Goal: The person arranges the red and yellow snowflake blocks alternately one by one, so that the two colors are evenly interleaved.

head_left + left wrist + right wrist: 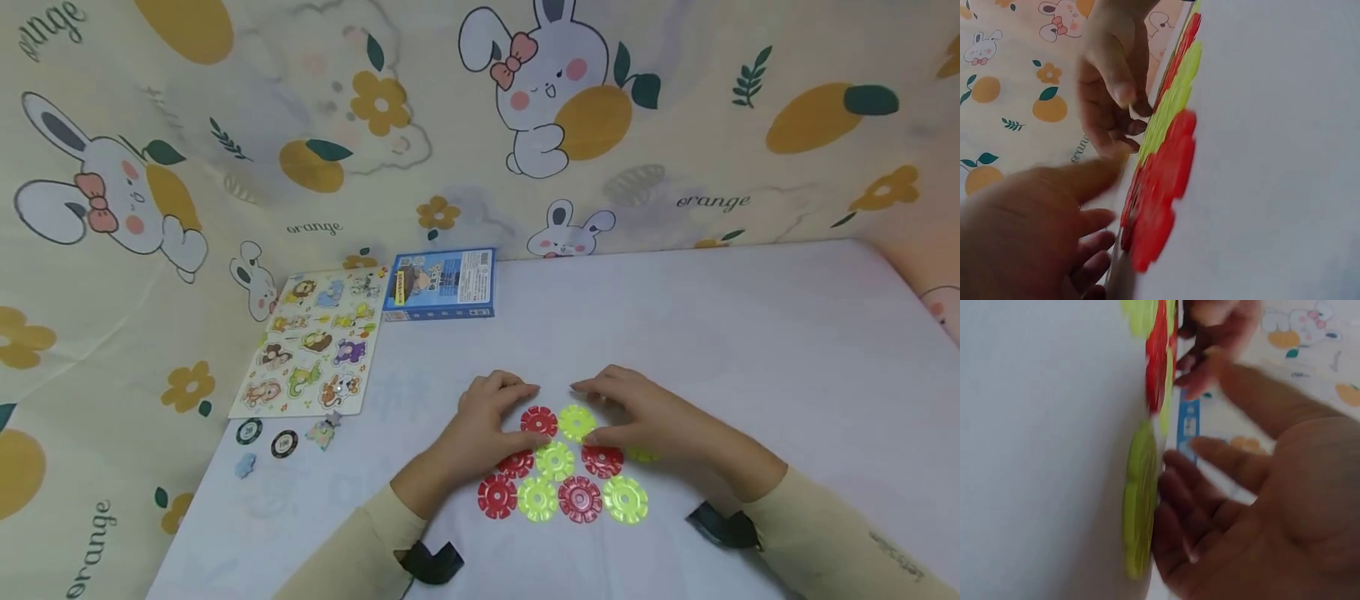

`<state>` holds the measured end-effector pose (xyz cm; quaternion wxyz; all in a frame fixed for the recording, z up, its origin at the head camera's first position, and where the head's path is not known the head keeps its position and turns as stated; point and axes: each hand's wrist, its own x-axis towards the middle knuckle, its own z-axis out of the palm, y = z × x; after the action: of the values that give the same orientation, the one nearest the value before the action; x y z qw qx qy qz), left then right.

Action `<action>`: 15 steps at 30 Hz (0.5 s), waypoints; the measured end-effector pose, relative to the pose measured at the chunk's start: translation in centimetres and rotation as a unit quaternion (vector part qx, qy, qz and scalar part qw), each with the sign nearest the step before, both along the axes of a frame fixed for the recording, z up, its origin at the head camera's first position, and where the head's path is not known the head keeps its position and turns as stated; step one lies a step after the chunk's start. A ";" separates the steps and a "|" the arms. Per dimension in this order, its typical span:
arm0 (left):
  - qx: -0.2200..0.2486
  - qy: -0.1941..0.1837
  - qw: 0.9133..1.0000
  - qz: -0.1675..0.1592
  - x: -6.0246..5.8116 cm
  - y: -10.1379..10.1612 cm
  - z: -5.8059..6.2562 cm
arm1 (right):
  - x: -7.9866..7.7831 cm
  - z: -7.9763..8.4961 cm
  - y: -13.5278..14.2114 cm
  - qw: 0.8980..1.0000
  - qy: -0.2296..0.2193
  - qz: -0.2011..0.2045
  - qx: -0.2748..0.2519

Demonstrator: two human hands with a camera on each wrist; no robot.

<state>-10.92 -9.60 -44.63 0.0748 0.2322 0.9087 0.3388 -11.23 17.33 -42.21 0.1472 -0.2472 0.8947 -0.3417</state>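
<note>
Red and yellow-green flower-shaped plastic discs lie in rows on the white table, among them a front-left red disc (497,497) and a front-right yellow-green disc (626,500). My left hand (483,421) hovers at the group's left side, thumb and fingers spread apart around a back red disc (539,421). Across from it, my right hand (641,417) curves over the right side, its thumb by a red disc (602,461). Beneath that hand a yellow-green disc (1140,500) is partly hidden in the head view. Neither hand appears to hold anything.
At the back left lie an animal puzzle board (307,346) and a blue box (440,283). Two dark round chips, one of them a black chip (284,444), lie before the board with a small blue piece (245,465) and a star-like piece (323,432). Patterned cloth hangs behind.
</note>
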 end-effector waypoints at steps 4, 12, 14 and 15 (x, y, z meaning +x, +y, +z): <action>-0.027 0.019 0.999 0.018 -0.1 0.6 -0.2 | 0.0 -0.4 -0.8 0.999 0.022 -0.009 0.025; 0.050 -0.036 0.997 0.044 -0.2 0.5 0.0 | 0.0 -0.3 -1.1 0.995 -0.056 -0.075 -0.019; 0.084 -0.051 0.994 0.055 -0.3 0.2 0.1 | 0.0 0.0 -1.1 0.993 -0.071 -0.083 -0.037; 0.098 -0.054 0.992 0.062 -0.5 0.0 0.2 | -0.1 0.2 -1.1 0.992 -0.074 -0.086 -0.045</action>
<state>-11.40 -9.63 -44.39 0.0800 0.1632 0.8783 0.4422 -11.29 16.20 -42.04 0.1718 -0.1494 0.8829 -0.4107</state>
